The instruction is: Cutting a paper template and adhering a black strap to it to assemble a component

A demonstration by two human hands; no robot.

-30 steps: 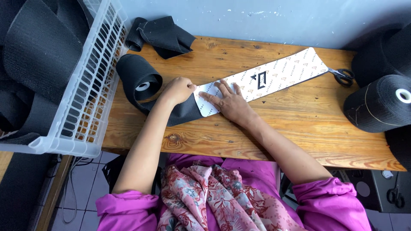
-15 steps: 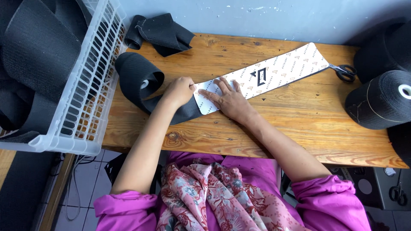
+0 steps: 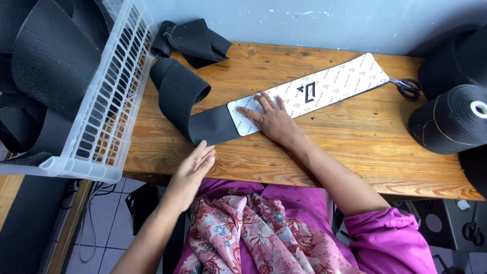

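while my right hand (image 3: 271, 117) lies spread flat on the white patterned strip (image 3: 324, 89), pinning its end over the black elastic band (image 3: 200, 109), my left hand (image 3: 195, 165) rests open just below that band on the tabletop (image 3: 355, 147).

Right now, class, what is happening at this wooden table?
A person seated at the wooden table presses the right hand flat on the end of a long white patterned strip, where it overlaps a wide black elastic band. The left hand hovers open near the table's front edge, holding nothing. Scissors lie at the strip's far end, beside black rolls.
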